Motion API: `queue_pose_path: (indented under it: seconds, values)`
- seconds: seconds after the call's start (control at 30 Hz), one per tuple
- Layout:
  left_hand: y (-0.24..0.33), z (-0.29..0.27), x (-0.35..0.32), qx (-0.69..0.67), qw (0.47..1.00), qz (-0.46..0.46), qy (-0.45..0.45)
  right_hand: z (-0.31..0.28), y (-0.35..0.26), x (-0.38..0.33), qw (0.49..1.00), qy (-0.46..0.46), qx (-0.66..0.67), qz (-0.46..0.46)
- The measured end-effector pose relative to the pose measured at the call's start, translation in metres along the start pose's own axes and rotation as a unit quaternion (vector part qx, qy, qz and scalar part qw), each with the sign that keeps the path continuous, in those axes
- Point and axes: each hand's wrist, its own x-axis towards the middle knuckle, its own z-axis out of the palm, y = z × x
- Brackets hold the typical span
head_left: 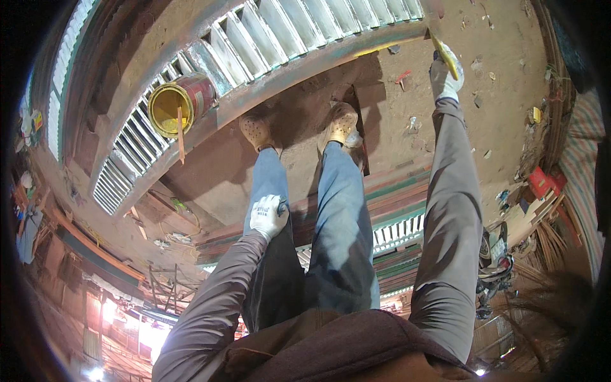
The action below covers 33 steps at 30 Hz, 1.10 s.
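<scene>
Yellow is the colour to watch: at the upper right of the frame the right hand (445,76), in a pale work glove, is closed round a yellow-smeared paintbrush (444,54) whose tip meets the green-edged frame of the louvred shutter panel (280,38) curving across the top. That brush looks light and stiff in the handle, soft only at the bristles, and wet paint would make it slick, so the handle well back from the head is the place to hold it, which seems to be where the glove sits. Centre left, the gloved left hand (267,215) rests on the person's thigh, fingers curled in; whether it grips anything I cannot tell. Up at the upper left, the red paint can (181,102) stands on the slats with its yellow-coated mouth open and a stirring stick (180,134) hanging over the rim, well apart from the brush hand. Open and perched like that, I'd judge it heavy enough and easy to tip. Between the two, tan shoes (299,127) are planted on the dirt floor (509,44), litter scattered right, stacked timber (394,191) crowding the legs.
</scene>
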Motion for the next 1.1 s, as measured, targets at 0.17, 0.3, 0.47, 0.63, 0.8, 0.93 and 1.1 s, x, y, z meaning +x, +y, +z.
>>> queue_pose_path:
  seconds: [0.17, 0.3, 0.47, 0.63, 0.8, 0.93, 1.1]
  values:
    - [0.006, 0.001, 0.007, 0.007, 0.999, -0.011, -0.045, -0.003, -0.085, -0.05, 0.997, 0.019, 0.074, -0.027]
    - [0.003, 0.002, 0.008, -0.005, 1.0, 0.016, -0.002, 0.008, -0.135, -0.107, 0.984, -0.09, 0.138, -0.064]
    - [-0.004, -0.001, -0.002, -0.034, 0.998, 0.035, 0.043, -0.013, -0.149, -0.101, 0.99, -0.021, 0.123, -0.071]
    - [-0.004, -0.006, 0.004, -0.035, 0.999, 0.018, -0.001, 0.012, -0.14, -0.082, 0.996, 0.022, -0.027, -0.079]
    - [-0.016, -0.007, 0.0, -0.026, 0.999, 0.043, 0.007, 0.023, -0.212, -0.136, 0.989, -0.076, -0.051, -0.118]
    - [-0.017, -0.017, 0.004, -0.032, 0.997, 0.063, 0.044, 0.011, -0.199, -0.139, 0.99, -0.027, 0.101, -0.093]
    - [-0.027, -0.014, 0.0, -0.018, 0.998, 0.054, 0.04, -0.003, -0.138, -0.079, 0.999, 0.035, 0.04, -0.007]
